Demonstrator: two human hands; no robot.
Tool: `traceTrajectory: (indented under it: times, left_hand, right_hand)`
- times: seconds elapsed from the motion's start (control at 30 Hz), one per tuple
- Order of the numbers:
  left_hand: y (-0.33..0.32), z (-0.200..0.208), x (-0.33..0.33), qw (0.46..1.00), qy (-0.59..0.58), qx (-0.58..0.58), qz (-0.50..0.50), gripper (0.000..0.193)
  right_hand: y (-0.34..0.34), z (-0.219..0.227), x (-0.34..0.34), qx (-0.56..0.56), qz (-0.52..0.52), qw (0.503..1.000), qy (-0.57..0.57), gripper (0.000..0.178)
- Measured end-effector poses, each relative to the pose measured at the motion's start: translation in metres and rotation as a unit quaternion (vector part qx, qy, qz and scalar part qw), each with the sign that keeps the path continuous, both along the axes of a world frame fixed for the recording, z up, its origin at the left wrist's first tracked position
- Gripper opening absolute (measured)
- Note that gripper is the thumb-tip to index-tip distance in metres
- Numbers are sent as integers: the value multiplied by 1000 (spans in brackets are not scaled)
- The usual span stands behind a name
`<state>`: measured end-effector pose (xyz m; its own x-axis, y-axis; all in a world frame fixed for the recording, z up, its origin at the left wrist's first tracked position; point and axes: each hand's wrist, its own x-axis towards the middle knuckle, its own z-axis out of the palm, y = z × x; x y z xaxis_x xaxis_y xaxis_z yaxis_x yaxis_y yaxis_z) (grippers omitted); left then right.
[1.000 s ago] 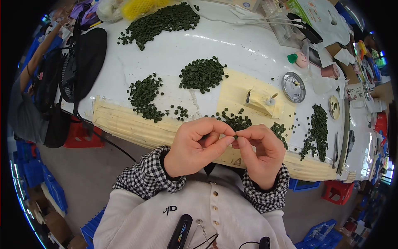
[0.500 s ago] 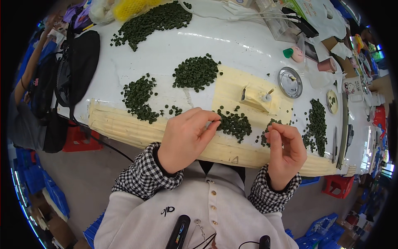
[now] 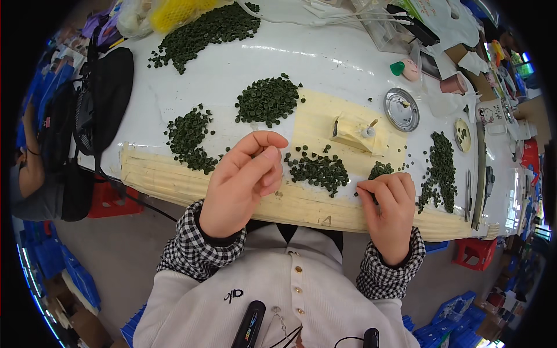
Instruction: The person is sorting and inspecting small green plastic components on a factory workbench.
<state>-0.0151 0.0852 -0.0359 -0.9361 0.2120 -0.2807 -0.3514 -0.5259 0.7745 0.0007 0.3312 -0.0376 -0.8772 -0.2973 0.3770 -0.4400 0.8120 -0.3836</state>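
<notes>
My left hand [image 3: 241, 182] is raised over the table's near edge, thumb against curled fingers; whether a piece is between them is hidden. Just to its right is a pile of small dark green, cap-like round pieces [image 3: 319, 172]. My right hand [image 3: 390, 211] is lower at the right, thumb and fingertips pinched together beside a smaller green pile [image 3: 380, 169]; what they hold, if anything, cannot be made out. Beyond both hands stands a block wrapped in yellowish tape [image 3: 351, 138], with a whitish tip and a thin peg on top.
More green piles lie at left [image 3: 190, 139], centre [image 3: 268, 101], far left [image 3: 203, 35] and right [image 3: 439, 171]. A round metal dish [image 3: 400, 101] sits beyond the block. A black bag [image 3: 113, 98] lies at left, tweezers [image 3: 469, 194] at right. Another person's arm [image 3: 30, 156] shows far left.
My left hand has drawn back from the middle pile and turned, its fingers curling upward. My right hand has come down, fingertips now beside the small pile. The view has shifted slightly.
</notes>
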Motion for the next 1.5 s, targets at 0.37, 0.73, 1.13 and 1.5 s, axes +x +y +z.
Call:
traceTrajectory:
  times: [0.37, 0.73, 1.13, 1.5]
  left_hand:
    - [-8, -8, 5, 988, -36, 143, -54, 24]
    - [26, 0, 9, 985, -101, 99, -100, 26]
    - [26, -6, 10, 985, -103, 93, -104, 23]
    - [29, -13, 15, 988, -77, 88, -96, 20]
  right_hand:
    - [-1, 4, -5, -54, -9, 998, -2, 11]
    - [-32, 3, -1, -351, 60, 924, -139, 6]
    - [-48, 3, -5, -309, 76, 945, -80, 11]
    - [-55, -1, -2, -231, 60, 971, 3, 17]
